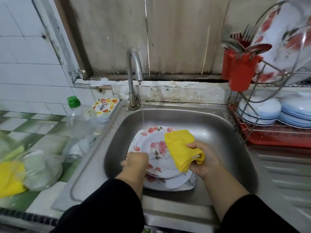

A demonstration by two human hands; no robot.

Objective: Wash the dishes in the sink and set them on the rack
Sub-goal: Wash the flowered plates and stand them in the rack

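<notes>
A white plate with red flowers [152, 155] lies tilted on top of other dishes [170, 183] in the steel sink [210, 130]. My left hand [136, 161] grips the plate's near-left rim. My right hand [204, 161] holds a folded yellow cloth [180, 147] that lies over the plate's right side. Water runs from the tap [134, 69] onto the plate's far edge. The dish rack [272, 132] stands to the right of the sink.
The rack holds stacked white bowls [259, 111], a large flowered plate [284, 37] and a red cutlery holder [239, 71] with forks and spoons. Left of the sink stand a clear bottle with a green cap [75, 118], a round tub [105, 106], a plastic bag [42, 167] and another yellow cloth [10, 179].
</notes>
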